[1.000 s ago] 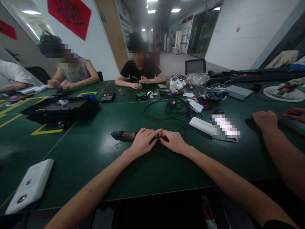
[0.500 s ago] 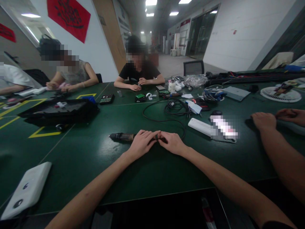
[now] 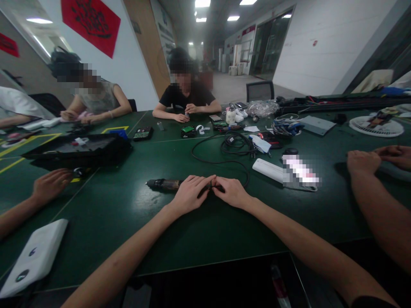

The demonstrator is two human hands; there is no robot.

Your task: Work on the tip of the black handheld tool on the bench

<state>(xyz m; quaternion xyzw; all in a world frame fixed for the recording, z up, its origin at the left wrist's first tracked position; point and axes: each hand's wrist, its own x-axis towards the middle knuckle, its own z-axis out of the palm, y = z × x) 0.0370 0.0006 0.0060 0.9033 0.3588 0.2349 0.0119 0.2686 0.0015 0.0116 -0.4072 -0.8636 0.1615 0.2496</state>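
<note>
A corded electric screwdriver (image 3: pixel 167 184) lies on the green table, its black nose and metal tip pointing left. My left hand (image 3: pixel 192 191) is closed over the rear part of its body, the back of the hand facing up. Closed in a pinch, my right hand (image 3: pixel 231 191) is at the tail end where the cord comes out. Fingertips of both hands meet there, and they hide the tail. The black cord (image 3: pixel 224 162) curves away behind my right hand to a coil with a plug.
A co-worker's hand (image 3: pixel 53 184) is near the black tray (image 3: pixel 77 149) on the left; another co-worker's arms (image 3: pixel 364 162) rest at right. A white power bank (image 3: pixel 268 170) lies right of my hands, a white box-shaped device (image 3: pixel 35 254) front left. Two people sit opposite.
A co-worker's hand has come in from the left, beside the black tray. The right-hand co-worker's near hand shifted slightly right. My hands stay on the screwdriver, nearly unmoved.
</note>
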